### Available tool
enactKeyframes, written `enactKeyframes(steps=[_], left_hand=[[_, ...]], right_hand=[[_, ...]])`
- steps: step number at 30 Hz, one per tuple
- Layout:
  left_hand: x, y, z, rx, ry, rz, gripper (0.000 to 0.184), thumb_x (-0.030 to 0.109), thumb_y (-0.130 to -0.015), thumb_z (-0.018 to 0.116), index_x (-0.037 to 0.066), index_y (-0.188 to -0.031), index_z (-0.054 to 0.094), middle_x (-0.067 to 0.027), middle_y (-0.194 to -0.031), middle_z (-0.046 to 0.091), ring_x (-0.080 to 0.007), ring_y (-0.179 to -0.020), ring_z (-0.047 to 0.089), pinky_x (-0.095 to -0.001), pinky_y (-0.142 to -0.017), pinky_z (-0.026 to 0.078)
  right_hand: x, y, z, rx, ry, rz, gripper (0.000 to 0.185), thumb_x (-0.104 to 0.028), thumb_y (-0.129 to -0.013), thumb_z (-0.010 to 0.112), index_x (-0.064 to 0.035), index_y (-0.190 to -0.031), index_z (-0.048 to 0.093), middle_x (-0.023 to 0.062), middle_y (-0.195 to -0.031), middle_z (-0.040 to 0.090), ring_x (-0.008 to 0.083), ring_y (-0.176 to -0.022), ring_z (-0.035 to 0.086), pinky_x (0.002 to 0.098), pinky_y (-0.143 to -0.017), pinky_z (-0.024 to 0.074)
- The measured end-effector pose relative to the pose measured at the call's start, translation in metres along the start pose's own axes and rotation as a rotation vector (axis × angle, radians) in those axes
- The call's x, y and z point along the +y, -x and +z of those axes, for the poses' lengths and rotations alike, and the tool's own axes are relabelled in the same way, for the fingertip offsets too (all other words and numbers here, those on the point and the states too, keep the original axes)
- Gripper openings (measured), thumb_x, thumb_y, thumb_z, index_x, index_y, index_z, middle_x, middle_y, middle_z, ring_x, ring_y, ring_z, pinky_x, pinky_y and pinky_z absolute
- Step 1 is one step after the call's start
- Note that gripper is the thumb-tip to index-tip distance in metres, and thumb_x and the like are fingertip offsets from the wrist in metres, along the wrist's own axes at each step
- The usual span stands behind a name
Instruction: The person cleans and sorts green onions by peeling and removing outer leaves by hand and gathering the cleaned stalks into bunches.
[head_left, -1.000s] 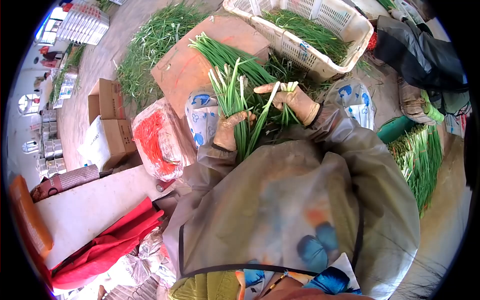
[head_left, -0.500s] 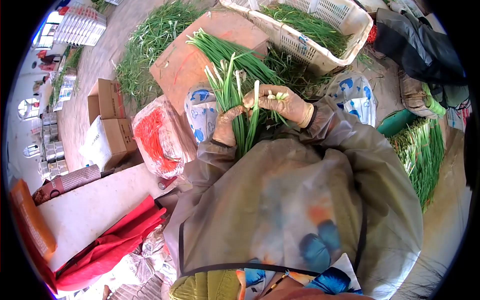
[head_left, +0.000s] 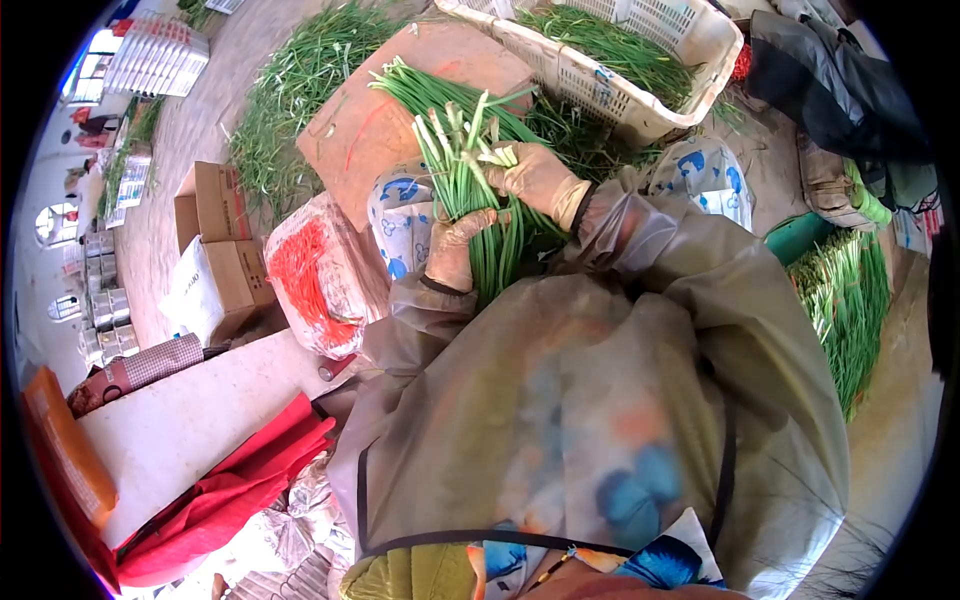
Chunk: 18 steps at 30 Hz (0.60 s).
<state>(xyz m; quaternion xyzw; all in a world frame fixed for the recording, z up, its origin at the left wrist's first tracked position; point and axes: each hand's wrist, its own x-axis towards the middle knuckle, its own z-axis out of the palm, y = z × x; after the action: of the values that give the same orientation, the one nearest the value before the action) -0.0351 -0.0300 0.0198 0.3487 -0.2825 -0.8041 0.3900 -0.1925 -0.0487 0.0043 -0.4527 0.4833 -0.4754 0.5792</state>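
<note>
My left hand [head_left: 455, 250], in a thin pale glove, is wrapped round the lower part of a bunch of chives [head_left: 447, 175]. Their pale ends point up and away from me, and the green leaves hang toward my lap. From the other side, my gloved right hand [head_left: 540, 182] has its fingers closed on several chive stalks, their white ends sticking out by its fingertips against the bunch. Its fingertips are partly hidden. Just beyond my hands, a loose pile of chives [head_left: 420, 90] lies across a reddish-brown board [head_left: 350, 140].
Behind the board stands a white plastic crate [head_left: 600, 85] with greens inside. Loose leaves [head_left: 300, 100] cover the floor at the far left. Red ties [head_left: 305, 285] lie on a wrapped package, beside a cardboard box [head_left: 245, 265]. Stacked chives [head_left: 860, 310] stand at my right.
My right hand has moved left and closer to the bunch, bringing its stalks against the stalks in my left hand. The left hand has barely moved.
</note>
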Motion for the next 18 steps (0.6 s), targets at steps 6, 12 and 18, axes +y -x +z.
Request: enactKeyframes(steps=[6,12,18], left_hand=[[-0.001,-0.001,-0.005,0.028,-0.173,0.011,0.031,0.001,-0.069,0.063,-0.003,-0.099,0.056,-0.0105,-0.082,0.062,-0.0196,-0.069,0.059,-0.029,-0.064,0.05],[-0.001,-0.008,-0.009,0.108,-0.284,0.027,0.024,0.009,-0.071,0.063,-0.004,-0.09,0.059,-0.0102,-0.076,0.062,-0.0177,-0.062,0.057,-0.0262,-0.06,0.046],[-0.004,-0.005,-0.006,0.087,-0.2,-0.001,0.021,0.006,-0.073,0.062,0.001,-0.093,0.057,-0.0115,-0.08,0.064,-0.0204,-0.068,0.06,-0.0317,-0.065,0.05]], right_hand=[[-0.002,0.0,-0.014,-0.08,0.329,0.1,0.025,-0.022,-0.082,0.062,0.0013,-0.089,0.059,-0.0003,-0.07,0.056,0.0087,-0.057,0.047,0.0245,-0.053,0.0407],[-0.001,0.017,-0.009,-0.024,-0.203,0.112,0.024,-0.026,-0.082,0.063,-0.0017,-0.083,0.062,0.0021,-0.069,0.058,0.0108,-0.059,0.049,0.0253,-0.055,0.0402],[-0.017,0.009,-0.014,0.088,-0.101,0.133,0.02,-0.019,-0.074,0.069,-0.0028,-0.083,0.063,0.0012,-0.068,0.057,0.009,-0.058,0.049,0.024,-0.053,0.0408]])
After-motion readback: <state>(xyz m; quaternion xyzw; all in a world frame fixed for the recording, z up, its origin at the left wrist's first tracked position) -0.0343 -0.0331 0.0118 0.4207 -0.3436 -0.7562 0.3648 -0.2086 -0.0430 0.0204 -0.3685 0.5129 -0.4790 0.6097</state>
